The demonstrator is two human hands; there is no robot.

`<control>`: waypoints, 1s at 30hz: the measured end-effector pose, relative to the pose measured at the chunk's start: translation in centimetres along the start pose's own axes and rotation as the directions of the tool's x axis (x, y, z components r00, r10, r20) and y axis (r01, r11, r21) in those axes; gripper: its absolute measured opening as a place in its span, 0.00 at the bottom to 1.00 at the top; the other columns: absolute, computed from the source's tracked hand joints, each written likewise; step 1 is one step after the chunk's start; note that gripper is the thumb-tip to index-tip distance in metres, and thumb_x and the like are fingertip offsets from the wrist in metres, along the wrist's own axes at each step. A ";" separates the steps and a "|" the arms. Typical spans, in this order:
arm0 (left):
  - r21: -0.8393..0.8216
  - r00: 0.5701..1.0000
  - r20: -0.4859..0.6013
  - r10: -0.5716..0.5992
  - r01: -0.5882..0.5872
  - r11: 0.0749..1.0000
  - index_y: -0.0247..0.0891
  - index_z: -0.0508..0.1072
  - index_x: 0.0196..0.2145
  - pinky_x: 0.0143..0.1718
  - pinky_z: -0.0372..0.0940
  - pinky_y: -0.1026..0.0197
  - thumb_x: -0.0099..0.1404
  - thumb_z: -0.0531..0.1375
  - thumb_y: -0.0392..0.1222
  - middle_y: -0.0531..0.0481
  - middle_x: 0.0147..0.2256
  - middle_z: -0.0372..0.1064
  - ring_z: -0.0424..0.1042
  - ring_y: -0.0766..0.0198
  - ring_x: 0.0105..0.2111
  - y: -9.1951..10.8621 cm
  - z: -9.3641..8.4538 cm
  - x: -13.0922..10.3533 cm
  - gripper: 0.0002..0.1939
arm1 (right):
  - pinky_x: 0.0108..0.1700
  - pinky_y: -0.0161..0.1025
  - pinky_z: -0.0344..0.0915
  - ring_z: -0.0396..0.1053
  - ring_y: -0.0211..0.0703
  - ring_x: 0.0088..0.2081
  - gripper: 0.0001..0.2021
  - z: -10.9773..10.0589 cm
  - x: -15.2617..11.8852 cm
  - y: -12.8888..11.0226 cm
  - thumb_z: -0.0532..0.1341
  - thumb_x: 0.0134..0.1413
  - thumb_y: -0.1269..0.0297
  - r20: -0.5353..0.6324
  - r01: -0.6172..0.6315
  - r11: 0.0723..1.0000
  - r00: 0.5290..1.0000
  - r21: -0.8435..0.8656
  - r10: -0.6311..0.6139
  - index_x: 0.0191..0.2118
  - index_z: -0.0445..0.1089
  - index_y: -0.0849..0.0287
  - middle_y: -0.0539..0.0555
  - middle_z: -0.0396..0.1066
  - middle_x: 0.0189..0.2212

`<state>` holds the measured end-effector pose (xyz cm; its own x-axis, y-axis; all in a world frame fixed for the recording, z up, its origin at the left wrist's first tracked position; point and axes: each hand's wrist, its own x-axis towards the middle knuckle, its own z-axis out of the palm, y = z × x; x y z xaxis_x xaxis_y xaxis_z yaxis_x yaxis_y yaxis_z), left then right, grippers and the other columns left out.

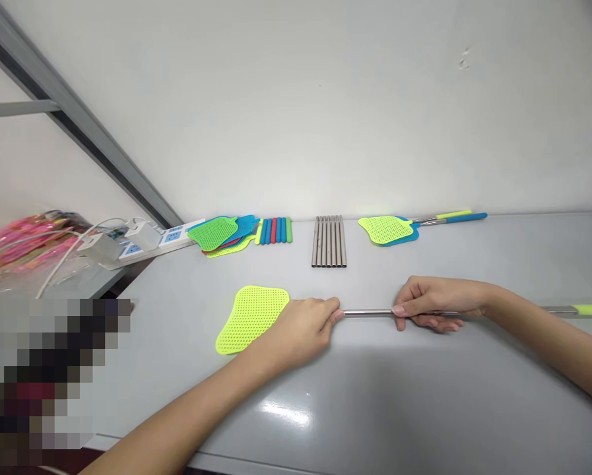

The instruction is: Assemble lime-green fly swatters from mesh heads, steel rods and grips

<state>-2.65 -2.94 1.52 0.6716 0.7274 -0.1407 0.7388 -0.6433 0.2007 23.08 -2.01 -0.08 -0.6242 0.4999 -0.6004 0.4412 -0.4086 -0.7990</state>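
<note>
A yellow-green fly swatter (pixel 254 316) lies across the middle of the grey table, its metal rod stretched out long toward a yellow-green handle at the right edge. My left hand (pixel 311 326) is closed round the rod near the swatter's head, covering the joint. Further right, my right hand (pixel 427 303) pinches the same rod between thumb and index finger, its other fingers loosely curled below. Behind my hands, several metal rods (pixel 328 243) lie side by side.
Stacked swatter heads (pixel 213 233) and several coloured handles (pixel 274 231) sit back left. Two swatters with handles (pixel 387 229) lie back right by the wall. A power strip (pixel 174 236) with plugs and a bag of pink items (pixel 33 247) are at the left.
</note>
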 end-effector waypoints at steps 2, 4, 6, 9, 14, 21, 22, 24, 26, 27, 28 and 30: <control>0.003 1.000 -0.005 0.003 -0.003 1.000 0.39 0.62 0.28 0.21 0.49 0.63 0.66 0.37 0.47 0.51 0.23 0.63 0.63 0.64 0.22 0.0 0.0 0.0 0.19 | 0.09 0.26 0.46 0.50 0.26 0.09 0.16 0.0 0.0 0.0 0.55 0.51 0.54 0.000 0.002 1.000 1.000 -0.003 -0.002 0.31 0.70 0.64 0.43 0.56 0.12; 0.003 1.000 0.000 -0.005 0.005 1.000 0.39 0.62 0.29 0.21 0.49 0.63 0.65 0.37 0.48 0.51 0.23 0.63 0.63 0.64 0.22 0.0 0.0 0.0 0.19 | 0.09 0.26 0.46 0.50 0.25 0.09 0.16 0.0 0.0 0.0 0.55 0.51 0.54 0.000 0.001 1.000 1.000 0.000 -0.001 0.31 0.70 0.64 0.43 0.56 0.12; -0.001 1.000 0.007 -0.014 0.014 1.000 0.38 0.63 0.29 0.21 0.49 0.64 0.65 0.37 0.48 0.51 0.23 0.63 0.63 0.64 0.22 0.1 0.0 0.0 0.19 | 0.09 0.26 0.46 0.50 0.25 0.08 0.16 0.0 0.0 0.0 0.55 0.51 0.54 0.002 0.000 1.000 1.000 0.005 0.000 0.31 0.70 0.64 0.43 0.55 0.12; -0.006 1.000 0.007 -0.017 0.017 1.000 0.38 0.63 0.29 0.21 0.50 0.64 0.65 0.37 0.48 0.51 0.23 0.63 0.63 0.65 0.23 0.1 0.0 0.0 0.19 | 0.09 0.26 0.46 0.50 0.25 0.08 0.15 0.0 0.1 0.1 0.56 0.50 0.55 0.008 0.005 1.000 1.000 0.009 -0.005 0.31 0.70 0.64 0.43 0.55 0.11; -0.016 1.000 -0.004 0.003 -0.003 1.000 0.38 0.62 0.28 0.21 0.49 0.64 0.65 0.38 0.48 0.51 0.23 0.63 0.63 0.65 0.22 0.0 0.1 0.0 0.19 | 0.09 0.26 0.46 0.51 0.26 0.08 0.15 0.0 0.0 0.1 0.55 0.51 0.55 0.005 0.005 1.000 1.000 0.005 -0.005 0.31 0.70 0.64 0.43 0.56 0.12; -0.016 0.999 0.015 -0.033 0.033 0.999 0.38 0.63 0.29 0.21 0.50 0.63 0.65 0.38 0.48 0.51 0.23 0.63 0.63 0.65 0.22 0.2 -0.1 0.0 0.19 | 0.09 0.26 0.47 0.50 0.25 0.09 0.16 0.0 0.0 0.0 0.56 0.51 0.55 0.004 -0.008 1.000 1.000 0.008 0.008 0.31 0.70 0.64 0.43 0.55 0.12; -0.014 0.999 0.015 -0.033 0.034 0.999 0.39 0.63 0.29 0.21 0.50 0.63 0.65 0.38 0.48 0.51 0.23 0.63 0.63 0.65 0.22 0.2 -0.1 0.0 0.19 | 0.09 0.26 0.47 0.50 0.25 0.09 0.16 0.0 0.0 0.0 0.56 0.51 0.55 0.003 -0.010 1.000 1.000 0.006 0.010 0.31 0.70 0.64 0.43 0.56 0.12; -0.011 1.000 0.013 -0.023 0.023 1.000 0.39 0.63 0.29 0.21 0.49 0.63 0.65 0.38 0.48 0.51 0.23 0.63 0.63 0.64 0.22 0.2 -0.1 0.0 0.19 | 0.09 0.26 0.47 0.51 0.26 0.08 0.16 0.0 0.0 0.0 0.55 0.51 0.54 0.005 -0.010 1.000 1.000 0.006 0.010 0.31 0.70 0.64 0.43 0.56 0.11; -0.008 1.000 0.007 -0.013 0.013 1.000 0.39 0.63 0.29 0.21 0.49 0.63 0.65 0.37 0.49 0.51 0.23 0.64 0.63 0.64 0.22 0.1 -0.1 0.0 0.20 | 0.09 0.26 0.47 0.51 0.26 0.08 0.16 0.0 0.0 0.0 0.55 0.50 0.54 0.006 -0.007 1.000 1.000 0.006 0.007 0.31 0.70 0.64 0.43 0.56 0.12; -0.007 1.000 0.006 -0.010 0.010 1.000 0.39 0.63 0.29 0.21 0.49 0.63 0.65 0.37 0.49 0.50 0.24 0.64 0.63 0.64 0.22 0.0 0.0 0.0 0.20 | 0.09 0.26 0.47 0.51 0.26 0.08 0.16 0.0 0.0 0.0 0.55 0.51 0.54 0.006 -0.005 1.000 1.000 0.006 0.005 0.31 0.70 0.64 0.43 0.56 0.12; -0.008 1.000 0.007 -0.007 0.007 1.000 0.39 0.63 0.29 0.21 0.49 0.63 0.65 0.37 0.49 0.50 0.24 0.64 0.63 0.64 0.23 0.0 0.0 0.0 0.20 | 0.09 0.26 0.47 0.51 0.26 0.08 0.16 0.0 -0.1 0.0 0.55 0.51 0.54 0.008 -0.004 1.000 1.000 0.006 0.004 0.31 0.70 0.64 0.43 0.56 0.12; -0.011 1.000 0.008 -0.003 0.003 1.000 0.39 0.63 0.29 0.21 0.49 0.63 0.65 0.37 0.49 0.50 0.24 0.64 0.63 0.64 0.22 -0.1 0.1 0.0 0.20 | 0.10 0.26 0.47 0.51 0.26 0.08 0.16 0.0 -0.1 0.1 0.55 0.51 0.55 0.013 -0.006 1.000 1.000 0.007 0.005 0.31 0.70 0.64 0.43 0.56 0.12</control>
<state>-2.70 -2.85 1.38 0.6699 0.7274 -0.1487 0.7401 -0.6385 0.2109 23.17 -2.05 -0.09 -0.6300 0.4878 -0.6043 0.4399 -0.4171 -0.7953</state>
